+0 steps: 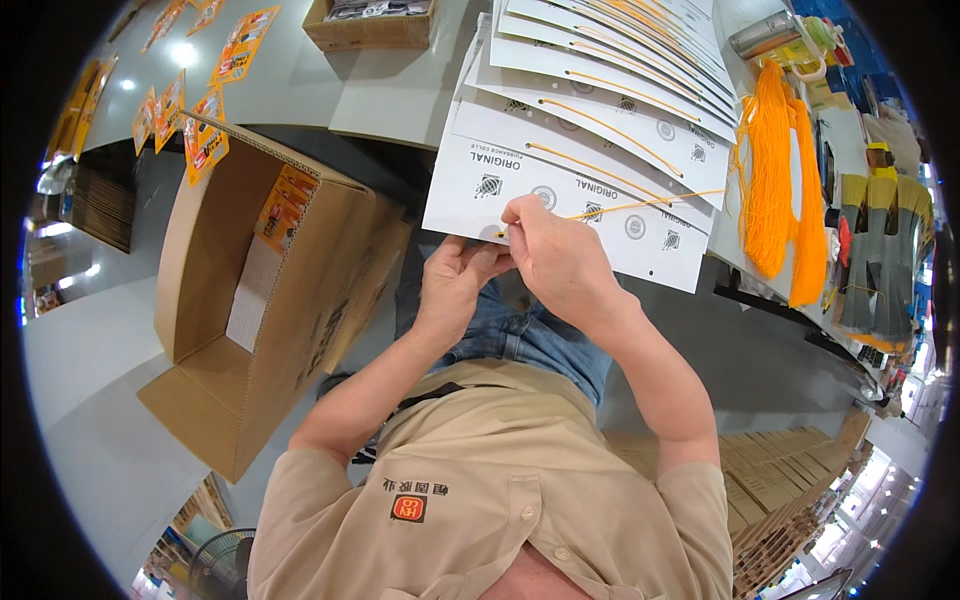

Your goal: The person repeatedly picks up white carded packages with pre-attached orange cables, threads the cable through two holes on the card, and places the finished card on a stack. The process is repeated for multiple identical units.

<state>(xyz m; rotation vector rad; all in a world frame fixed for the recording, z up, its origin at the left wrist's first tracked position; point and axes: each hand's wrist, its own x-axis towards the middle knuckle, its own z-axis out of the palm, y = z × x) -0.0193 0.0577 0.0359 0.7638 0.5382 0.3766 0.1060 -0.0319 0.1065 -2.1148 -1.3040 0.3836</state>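
Threading, we judge: left hand (452,288) grips card (655,250) by its edge, right hand (560,258) pinches string (650,203); next wants a gentle pull-through.

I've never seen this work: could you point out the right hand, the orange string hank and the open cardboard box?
Right hand (562,252), head view: back of the hand.
Orange string hank (766,180), head view: its thicker left part.
Open cardboard box (311,265), head view: outer side wall.
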